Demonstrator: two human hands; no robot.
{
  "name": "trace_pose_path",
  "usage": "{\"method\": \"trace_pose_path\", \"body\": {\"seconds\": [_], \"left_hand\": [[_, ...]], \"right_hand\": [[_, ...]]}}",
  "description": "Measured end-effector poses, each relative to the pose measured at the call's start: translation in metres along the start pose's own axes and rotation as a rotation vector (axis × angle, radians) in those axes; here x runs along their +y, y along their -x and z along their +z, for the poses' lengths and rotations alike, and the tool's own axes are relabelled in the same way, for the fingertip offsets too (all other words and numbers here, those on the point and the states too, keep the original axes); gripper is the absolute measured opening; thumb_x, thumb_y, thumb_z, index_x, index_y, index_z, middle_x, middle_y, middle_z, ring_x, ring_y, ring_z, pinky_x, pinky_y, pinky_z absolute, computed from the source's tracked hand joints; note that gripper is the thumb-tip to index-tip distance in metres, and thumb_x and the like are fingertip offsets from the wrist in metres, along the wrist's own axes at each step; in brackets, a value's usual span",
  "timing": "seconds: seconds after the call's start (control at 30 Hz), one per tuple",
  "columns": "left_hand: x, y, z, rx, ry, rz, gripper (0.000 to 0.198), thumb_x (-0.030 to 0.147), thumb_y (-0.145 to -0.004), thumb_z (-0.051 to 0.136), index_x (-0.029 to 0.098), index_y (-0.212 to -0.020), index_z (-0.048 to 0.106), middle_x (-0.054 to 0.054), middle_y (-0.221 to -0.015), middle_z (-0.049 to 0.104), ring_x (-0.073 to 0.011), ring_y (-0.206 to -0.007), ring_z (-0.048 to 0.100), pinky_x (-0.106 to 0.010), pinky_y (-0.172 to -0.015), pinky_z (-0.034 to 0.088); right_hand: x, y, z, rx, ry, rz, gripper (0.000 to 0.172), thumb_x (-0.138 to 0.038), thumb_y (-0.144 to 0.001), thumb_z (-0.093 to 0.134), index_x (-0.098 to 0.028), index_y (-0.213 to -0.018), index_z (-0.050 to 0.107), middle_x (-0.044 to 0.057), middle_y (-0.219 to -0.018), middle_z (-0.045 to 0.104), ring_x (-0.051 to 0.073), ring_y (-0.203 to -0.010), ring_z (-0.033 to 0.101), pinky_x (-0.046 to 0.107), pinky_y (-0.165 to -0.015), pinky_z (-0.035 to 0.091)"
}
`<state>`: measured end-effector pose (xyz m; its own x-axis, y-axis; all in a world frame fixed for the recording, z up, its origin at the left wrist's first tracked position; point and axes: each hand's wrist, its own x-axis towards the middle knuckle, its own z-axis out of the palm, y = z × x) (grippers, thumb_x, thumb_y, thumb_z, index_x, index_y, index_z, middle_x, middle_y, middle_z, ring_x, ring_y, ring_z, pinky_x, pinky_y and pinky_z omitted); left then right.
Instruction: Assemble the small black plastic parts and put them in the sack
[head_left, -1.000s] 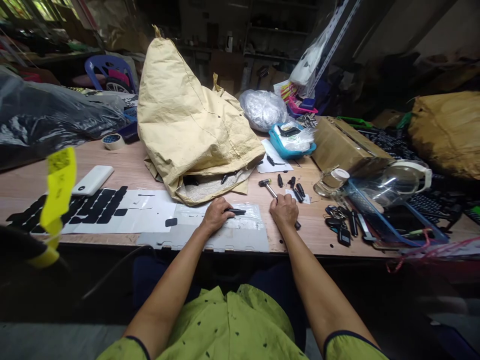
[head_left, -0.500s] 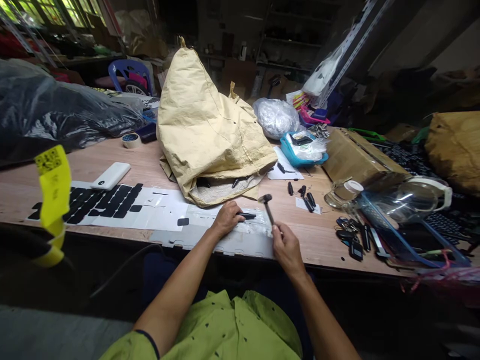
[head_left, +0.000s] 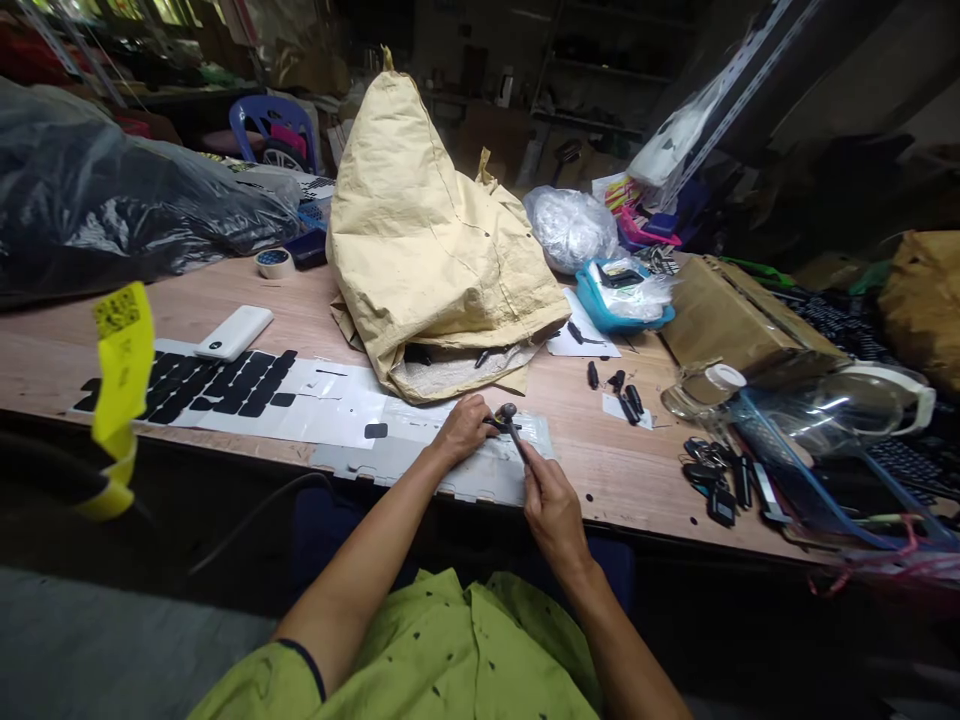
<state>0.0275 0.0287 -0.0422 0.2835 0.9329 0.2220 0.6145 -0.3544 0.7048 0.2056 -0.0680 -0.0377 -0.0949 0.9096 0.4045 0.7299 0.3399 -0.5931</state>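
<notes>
My left hand (head_left: 463,429) rests on a grey metal plate (head_left: 420,468) at the table's front edge, fingers pinched on a small black part (head_left: 493,421). My right hand (head_left: 550,503) is closed round the handle of a small hammer (head_left: 511,424). The hammer's head sits right at the black part, beside my left fingertips. A clear plastic sheet lies on the plate under both.
A large tan sack (head_left: 427,240) stands behind the plate. White sheets with black key pads (head_left: 217,385) and a white power bank (head_left: 234,332) lie left. Small black parts (head_left: 626,395), a blue tray (head_left: 622,295), a cardboard box (head_left: 724,315) and a glass jug (head_left: 810,400) are right.
My right hand picked the hammer up off the table, pulled back toward me and swung its head left onto the black part. My left hand kept hold of the part.
</notes>
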Motion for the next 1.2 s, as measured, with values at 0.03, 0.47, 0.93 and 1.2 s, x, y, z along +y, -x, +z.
{"method": "trace_pose_path", "body": {"seconds": [0.03, 0.47, 0.93, 1.2], "left_hand": [[0.001, 0.0, 0.0, -0.003, 0.004, -0.009, 0.006, 0.014, -0.077, 0.071, 0.018, -0.073, 0.068, -0.003, -0.082, 0.057, -0.0201, -0.089, 0.054, -0.034, -0.083, 0.047], [0.0, -0.001, 0.0, -0.003, 0.061, -0.001, 0.007, 0.016, -0.075, 0.072, 0.018, -0.071, 0.067, -0.004, -0.083, 0.058, -0.0217, -0.091, 0.054, -0.036, -0.086, 0.046], [-0.001, 0.004, -0.015, 0.145, 0.526, -0.206, 0.021, 0.029, -0.088, 0.052, 0.019, -0.098, 0.067, 0.001, -0.075, 0.064, -0.0155, -0.072, 0.059, -0.027, -0.073, 0.047], [-0.004, 0.008, -0.019, 0.163, 0.544, -0.248, 0.016, 0.028, -0.088, 0.052, 0.019, -0.086, 0.066, 0.003, -0.069, 0.061, -0.013, -0.063, 0.052, -0.025, -0.066, 0.043]], "right_hand": [[0.0, 0.0, 0.001, -0.007, 0.012, 0.002, 0.041, -0.024, -0.096, 0.039, -0.028, -0.132, 0.061, 0.008, -0.105, 0.069, 0.019, -0.097, 0.065, 0.033, -0.086, 0.054], [0.003, 0.002, -0.009, 0.009, 0.028, 0.107, 0.042, -0.03, -0.096, 0.037, -0.025, -0.129, 0.063, 0.008, -0.103, 0.069, 0.02, -0.096, 0.064, 0.032, -0.085, 0.052], [0.059, -0.069, -0.019, 0.043, 0.661, 0.232, 0.033, -0.024, -0.094, 0.045, -0.023, -0.116, 0.069, 0.006, -0.087, 0.053, 0.013, -0.064, 0.042, 0.027, -0.054, 0.022], [0.064, -0.066, -0.009, 0.134, 0.738, 0.191, 0.032, -0.025, -0.094, 0.043, -0.02, -0.11, 0.069, 0.01, -0.085, 0.053, 0.022, -0.081, 0.044, 0.031, -0.062, 0.025]]}}
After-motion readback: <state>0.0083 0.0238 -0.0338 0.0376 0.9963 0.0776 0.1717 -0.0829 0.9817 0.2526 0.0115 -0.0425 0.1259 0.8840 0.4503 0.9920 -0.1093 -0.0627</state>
